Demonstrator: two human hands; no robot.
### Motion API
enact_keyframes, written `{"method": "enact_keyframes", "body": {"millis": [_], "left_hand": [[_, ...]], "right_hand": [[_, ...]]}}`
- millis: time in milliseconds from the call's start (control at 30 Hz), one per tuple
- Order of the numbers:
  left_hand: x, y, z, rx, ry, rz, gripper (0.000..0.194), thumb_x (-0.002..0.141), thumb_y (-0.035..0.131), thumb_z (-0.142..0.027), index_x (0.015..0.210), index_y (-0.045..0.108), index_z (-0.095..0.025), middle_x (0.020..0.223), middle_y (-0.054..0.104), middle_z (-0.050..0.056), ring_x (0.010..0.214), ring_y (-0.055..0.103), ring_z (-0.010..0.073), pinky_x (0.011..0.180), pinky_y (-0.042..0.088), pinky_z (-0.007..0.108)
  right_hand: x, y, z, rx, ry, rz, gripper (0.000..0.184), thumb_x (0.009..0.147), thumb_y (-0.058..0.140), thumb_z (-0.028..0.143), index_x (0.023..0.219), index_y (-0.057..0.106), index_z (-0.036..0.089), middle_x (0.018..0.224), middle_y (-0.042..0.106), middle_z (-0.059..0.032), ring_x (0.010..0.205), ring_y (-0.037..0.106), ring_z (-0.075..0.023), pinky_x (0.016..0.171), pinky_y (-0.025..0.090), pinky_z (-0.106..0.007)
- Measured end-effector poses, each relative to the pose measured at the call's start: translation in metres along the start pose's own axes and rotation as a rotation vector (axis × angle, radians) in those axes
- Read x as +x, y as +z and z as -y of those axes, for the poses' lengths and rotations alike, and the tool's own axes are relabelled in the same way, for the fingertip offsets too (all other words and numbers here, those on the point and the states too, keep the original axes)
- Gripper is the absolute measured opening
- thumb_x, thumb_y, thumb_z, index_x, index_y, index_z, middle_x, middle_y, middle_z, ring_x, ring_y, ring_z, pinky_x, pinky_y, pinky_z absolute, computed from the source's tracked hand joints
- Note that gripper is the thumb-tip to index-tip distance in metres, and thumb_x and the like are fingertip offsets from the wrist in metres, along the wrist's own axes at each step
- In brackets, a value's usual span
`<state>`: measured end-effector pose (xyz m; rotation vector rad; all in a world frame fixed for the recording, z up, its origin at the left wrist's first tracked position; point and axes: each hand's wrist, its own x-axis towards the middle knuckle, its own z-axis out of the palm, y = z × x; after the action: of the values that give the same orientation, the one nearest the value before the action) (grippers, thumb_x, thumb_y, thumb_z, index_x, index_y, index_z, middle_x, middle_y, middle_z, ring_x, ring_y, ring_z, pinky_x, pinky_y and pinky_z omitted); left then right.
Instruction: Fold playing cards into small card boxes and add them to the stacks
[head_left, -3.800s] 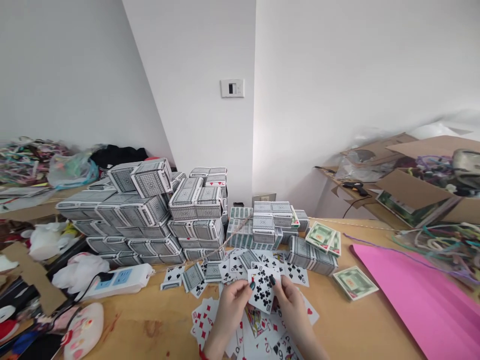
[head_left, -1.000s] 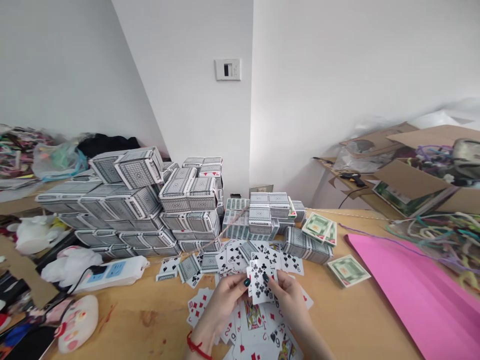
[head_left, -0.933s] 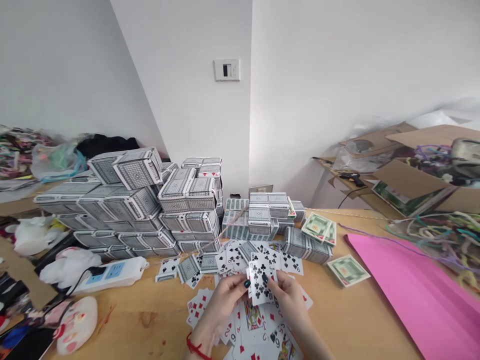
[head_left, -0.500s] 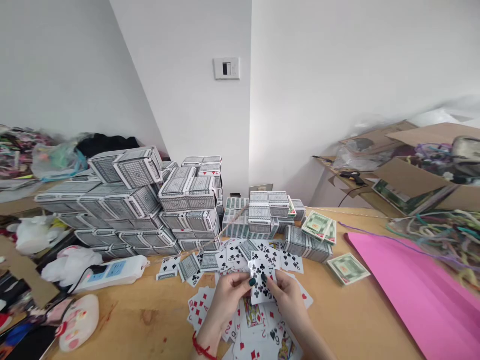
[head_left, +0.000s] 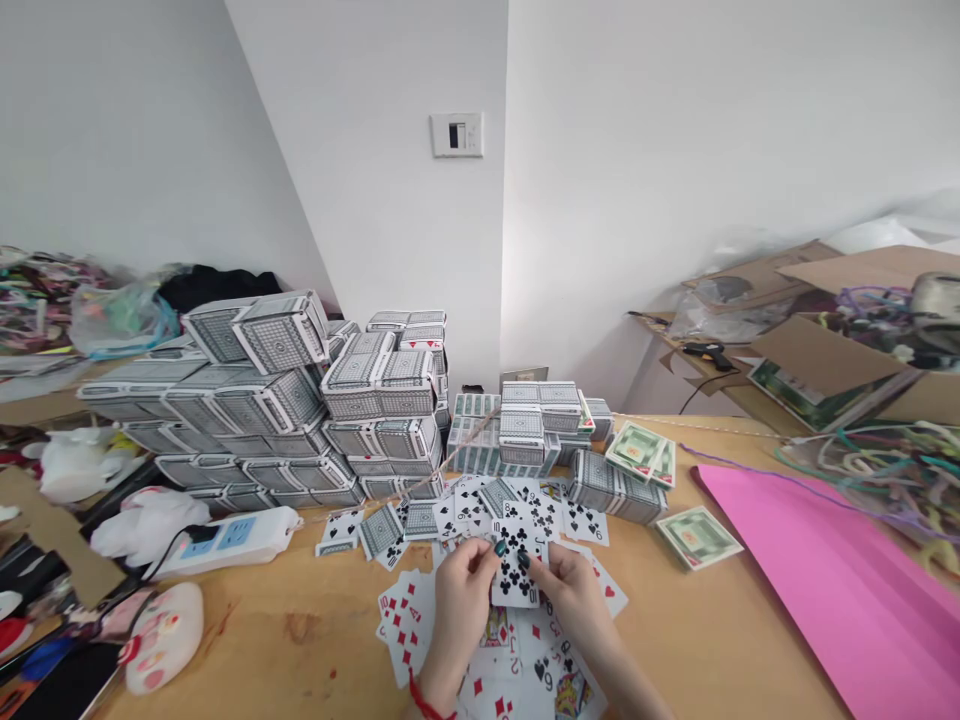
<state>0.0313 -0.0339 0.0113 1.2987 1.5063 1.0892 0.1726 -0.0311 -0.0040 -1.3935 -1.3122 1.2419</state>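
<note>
Two hands [head_left: 462, 597] [head_left: 574, 592] hold one ten of clubs [head_left: 512, 582], seemingly over one jack [head_left: 541, 548].

Prob. craft wkshp: glue gun [head_left: 708, 353], cardbd box [head_left: 829, 366]

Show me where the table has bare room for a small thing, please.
Bare table shows in front of the power strip, left of the loose cards, and between the right hand and the pink sheet, in front of the lone green pack. It is crowded under the right hand and left hand, where cards overlap, and behind, with stacked card bundles.
</note>
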Motion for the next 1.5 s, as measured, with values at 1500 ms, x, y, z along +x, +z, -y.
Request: {"method": "enact_keyframes", "body": {"millis": [1500], "left_hand": [[-0.002, 0.002, -0.002, 0.162, 0.319, -0.223, 0.028, 0.082, 0.036, -0.045, 0.076, 0.048, -0.020, 0.047, 0.039, -0.006, 0.040, 0.039, 0.0122, 0.040, 0.025, 0.022]], "right_hand": [[-0.001, -0.012, 0.017, 0.522, 0.084, 0.511, 0.030, 0.067, 0.062, 0.045, 0.065, 0.051, 0.017, 0.058, 0.043, 0.0038, 0.052, 0.045, -0.0095, 0.052, 0.047, -0.025]]}}
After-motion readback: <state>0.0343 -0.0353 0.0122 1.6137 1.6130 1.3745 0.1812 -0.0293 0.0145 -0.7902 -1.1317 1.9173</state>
